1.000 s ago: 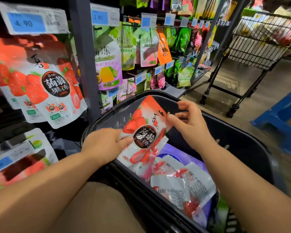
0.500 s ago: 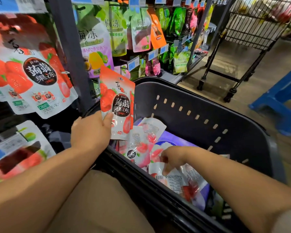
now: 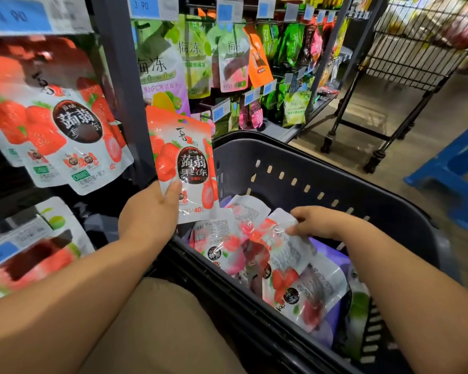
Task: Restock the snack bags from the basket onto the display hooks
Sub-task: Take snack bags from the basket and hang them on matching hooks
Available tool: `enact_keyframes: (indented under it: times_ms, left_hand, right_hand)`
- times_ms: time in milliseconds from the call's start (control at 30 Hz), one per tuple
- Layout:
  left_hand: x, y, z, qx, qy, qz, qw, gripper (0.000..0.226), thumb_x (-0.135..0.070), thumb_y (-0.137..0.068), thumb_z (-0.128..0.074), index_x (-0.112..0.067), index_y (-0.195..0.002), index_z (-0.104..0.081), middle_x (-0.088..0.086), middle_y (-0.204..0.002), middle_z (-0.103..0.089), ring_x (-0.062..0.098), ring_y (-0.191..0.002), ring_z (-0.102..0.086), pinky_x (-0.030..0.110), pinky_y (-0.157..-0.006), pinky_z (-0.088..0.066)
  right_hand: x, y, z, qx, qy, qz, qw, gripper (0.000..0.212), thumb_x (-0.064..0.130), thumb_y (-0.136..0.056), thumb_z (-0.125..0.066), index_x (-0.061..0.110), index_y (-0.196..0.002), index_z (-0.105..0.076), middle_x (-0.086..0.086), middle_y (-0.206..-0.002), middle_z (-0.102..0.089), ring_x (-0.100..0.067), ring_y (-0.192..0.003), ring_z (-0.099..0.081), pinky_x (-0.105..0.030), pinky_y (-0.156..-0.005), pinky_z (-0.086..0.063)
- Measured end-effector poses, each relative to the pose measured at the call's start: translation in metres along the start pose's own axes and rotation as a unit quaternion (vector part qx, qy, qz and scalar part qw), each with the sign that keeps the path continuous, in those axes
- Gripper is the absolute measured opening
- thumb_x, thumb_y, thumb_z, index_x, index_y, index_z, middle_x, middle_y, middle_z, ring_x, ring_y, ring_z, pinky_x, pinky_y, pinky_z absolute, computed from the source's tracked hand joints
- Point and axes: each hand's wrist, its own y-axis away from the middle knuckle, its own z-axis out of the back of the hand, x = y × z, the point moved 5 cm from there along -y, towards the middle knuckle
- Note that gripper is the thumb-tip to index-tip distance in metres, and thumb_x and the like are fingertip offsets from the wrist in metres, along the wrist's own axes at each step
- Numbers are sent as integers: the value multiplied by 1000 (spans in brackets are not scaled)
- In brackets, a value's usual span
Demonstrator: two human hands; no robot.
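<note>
Head view: a strawberry bag [image 3: 184, 168] is held upright by the left hand [image 3: 149, 211] while a second bag [image 3: 287, 247] is pinched in the basket [image 3: 295, 168].
The strawberry bag is gripped at its lower edge, thumb across the front, above the basket's near-left rim and just beside the matching hanging bags [image 3: 65, 139] on the display. The second bag's top edge is clasped by the curled fingers of the right hand [image 3: 319, 221]; it lies on other bags inside the basket. A wire cart [image 3: 416, 49] is seen beyond.

The person wears plain khaki trousers [image 3: 160, 333]; forearms [image 3: 65, 292] are bare.
</note>
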Motion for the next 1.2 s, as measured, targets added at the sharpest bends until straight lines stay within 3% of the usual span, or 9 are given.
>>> enact_keyframes:
  times_ms: [133,300,367,500,700,833,933,1033,1200]
  left_hand:
    - [0,1,0,6,-9,4,1000,49,-50,-101,-34,-13,-118,-62,19,-113,-66,40,-108,-56,42,-87,-43]
    - [-2,2,1,7,-16,-5,1000,47,-48,-102,-35,-14,-119,-62,18,-114,-65,40,-109,-56,40,-85,-40]
    - [-3,2,1,8,-18,-9,1000,48,-48,-102,-34,-13,-120,-62,18,-114,-65,40,-109,-56,40,-85,-40]
    - [-1,2,0,8,-25,-11,1000,49,-49,-102,-33,-12,-114,-62,17,-107,-66,39,-104,-56,39,-80,-38]
    - [-1,3,1,11,-35,-8,999,49,-50,-102,-31,-13,-113,-62,13,-103,-65,36,-99,-56,37,-76,-38]
    - [-2,3,1,13,-32,-11,999,49,-49,-102,-33,-11,-110,-62,15,-102,-66,37,-99,-57,40,-80,-43]
    - [-2,3,1,17,-28,-11,999,49,-49,-102,-33,-10,-109,-63,15,-100,-66,36,-97,-57,41,-83,-45]
    - [-1,3,1,15,-30,-13,999,49,-49,-102,-33,-11,-110,-63,14,-99,-66,35,-94,-56,40,-80,-44]
    - [-1,2,1,14,-32,-16,999,48,-48,-102,-33,-11,-110,-63,14,-99,-66,30,-86,-50,39,-79,-43]
  right_hand:
    - [-8,-8,-8,-20,-42,-72,996,19,28,-98,-60,11,-90,-57,-3,-82,-59,-15,-71,-56,-25,-63,-48]
    - [-6,-19,-28,-36,72,-142,987,21,28,-101,-52,9,-95,-55,-6,-83,-57,-24,-83,-60,-33,-78,-50]
    - [-4,-19,-32,-56,138,-164,975,25,33,-102,-48,9,-100,-54,-8,-101,-62,-27,-101,-63,-31,-79,-46]
    - [1,-19,-31,-147,118,-122,974,56,40,-85,-71,18,-127,-40,-9,-126,-51,-30,-110,-56,-37,-83,-51]
    - [18,-14,-66,86,281,21,956,100,45,-68,-87,40,-149,-29,6,-156,-19,-23,-146,-20,-43,-114,-36]
    - [8,-17,-75,117,338,32,933,121,47,-66,-88,45,-155,-5,7,-165,-2,-24,-152,5,-51,-119,-25]
    - [5,-21,-78,89,327,47,940,113,42,-72,-84,46,-155,-7,7,-164,-11,-23,-152,-6,-44,-119,-25]
    - [4,-25,-73,38,283,85,955,80,45,-86,-68,46,-153,-23,7,-156,-34,-21,-145,-28,-34,-118,-27]
    - [6,-24,-56,17,230,76,970,58,45,-90,-63,53,-143,-41,10,-135,-59,-14,-121,-55,-26,-100,-44]
